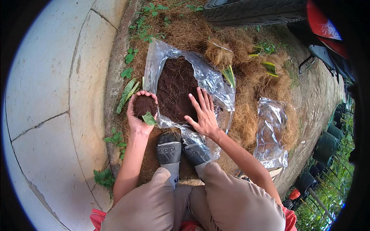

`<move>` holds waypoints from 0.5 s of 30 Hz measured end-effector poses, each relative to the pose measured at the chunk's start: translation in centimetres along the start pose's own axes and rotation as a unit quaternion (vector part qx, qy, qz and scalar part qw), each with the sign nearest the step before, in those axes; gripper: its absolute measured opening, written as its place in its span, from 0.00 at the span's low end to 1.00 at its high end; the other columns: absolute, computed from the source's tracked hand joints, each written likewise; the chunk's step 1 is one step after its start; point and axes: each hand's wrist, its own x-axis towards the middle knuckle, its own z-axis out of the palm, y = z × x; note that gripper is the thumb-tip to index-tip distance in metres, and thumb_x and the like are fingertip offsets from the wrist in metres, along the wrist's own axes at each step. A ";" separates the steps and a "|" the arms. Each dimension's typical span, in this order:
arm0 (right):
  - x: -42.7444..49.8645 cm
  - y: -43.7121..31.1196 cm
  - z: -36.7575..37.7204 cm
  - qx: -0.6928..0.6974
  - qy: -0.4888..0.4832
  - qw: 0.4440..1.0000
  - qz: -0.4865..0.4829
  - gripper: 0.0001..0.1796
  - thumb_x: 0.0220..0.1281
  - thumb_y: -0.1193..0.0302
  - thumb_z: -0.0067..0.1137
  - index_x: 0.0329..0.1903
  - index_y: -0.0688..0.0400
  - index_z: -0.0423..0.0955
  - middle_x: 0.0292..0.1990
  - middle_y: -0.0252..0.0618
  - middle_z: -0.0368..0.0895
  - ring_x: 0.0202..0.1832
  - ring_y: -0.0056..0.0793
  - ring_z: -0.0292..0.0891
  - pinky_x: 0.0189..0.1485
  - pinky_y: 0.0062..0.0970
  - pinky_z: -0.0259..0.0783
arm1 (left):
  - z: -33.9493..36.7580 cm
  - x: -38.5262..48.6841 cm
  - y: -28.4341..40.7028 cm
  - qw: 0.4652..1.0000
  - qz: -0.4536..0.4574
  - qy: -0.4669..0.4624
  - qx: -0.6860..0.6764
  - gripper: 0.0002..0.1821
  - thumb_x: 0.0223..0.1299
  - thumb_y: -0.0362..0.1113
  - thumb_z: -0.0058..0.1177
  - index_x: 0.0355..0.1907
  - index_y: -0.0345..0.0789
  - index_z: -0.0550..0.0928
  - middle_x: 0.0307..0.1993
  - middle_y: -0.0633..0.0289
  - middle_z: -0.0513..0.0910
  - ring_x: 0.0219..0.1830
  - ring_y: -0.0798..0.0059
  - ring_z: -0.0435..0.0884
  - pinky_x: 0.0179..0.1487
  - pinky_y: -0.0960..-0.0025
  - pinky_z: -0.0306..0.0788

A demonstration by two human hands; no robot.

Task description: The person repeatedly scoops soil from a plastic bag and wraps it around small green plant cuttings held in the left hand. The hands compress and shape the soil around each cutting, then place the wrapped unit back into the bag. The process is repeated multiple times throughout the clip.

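Cupped in my left hand (140,124) is a ball of dark soil (144,105), with a green leaf cutting (149,118) sticking out at its lower right. My right hand (204,114) lies with fingers spread over the lower right part of a heap of dark soil (175,83), holding nothing that shows. That heap rests on a torn clear plastic bag (214,78), whose lower part hangs over one of my slides. Left of my left hand lie variegated snake plant leaves (126,95). Another yellow-edged leaf piece (229,75) stands at the bag's right edge.
Coconut fibre (245,115) surrounds the bag on the right and above. A second clear plastic bag (271,130) lies farther right. A concrete slab (49,86) borders the left. A tyre (254,13) is at the top, and black plant bags (326,147) stand far right.
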 end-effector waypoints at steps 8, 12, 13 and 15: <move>0.0 -0.2 1.0 0.003 -0.080 0.997 -0.001 0.65 0.80 0.29 0.54 0.96 0.60 0.36 0.95 0.65 0.33 0.97 0.62 0.27 0.97 0.56 0.35 | -0.2 0.3 -0.1 1.000 -0.008 0.010 -0.001 0.15 0.90 0.40 0.47 0.47 0.33 0.84 0.48 0.57 0.86 0.55 0.61 0.85 0.75 0.52 0.79; 4.0 -3.1 2.0 0.013 0.001 0.999 -0.052 0.65 0.79 0.28 0.53 0.96 0.59 0.39 0.94 0.67 0.38 0.95 0.66 0.36 0.96 0.57 0.39 | -0.2 0.3 0.0 1.000 0.002 0.002 -0.008 0.16 0.90 0.41 0.47 0.47 0.33 0.84 0.48 0.57 0.87 0.56 0.61 0.85 0.75 0.52 0.79; 5.1 -3.6 2.3 0.008 0.013 0.998 -0.055 0.64 0.79 0.28 0.54 0.97 0.57 0.40 0.94 0.67 0.39 0.95 0.66 0.37 0.96 0.57 0.39 | -0.2 0.2 -0.1 1.000 0.007 0.009 -0.007 0.16 0.90 0.41 0.47 0.47 0.33 0.84 0.48 0.57 0.87 0.56 0.62 0.85 0.75 0.52 0.79; 6.5 -4.0 2.5 0.004 0.041 0.997 -0.066 0.57 0.83 0.35 0.56 0.97 0.53 0.43 0.94 0.65 0.41 0.94 0.65 0.40 0.96 0.57 0.42 | -0.1 0.1 -0.1 1.000 0.008 0.004 0.007 0.16 0.90 0.41 0.47 0.47 0.33 0.84 0.49 0.57 0.87 0.56 0.62 0.85 0.74 0.52 0.80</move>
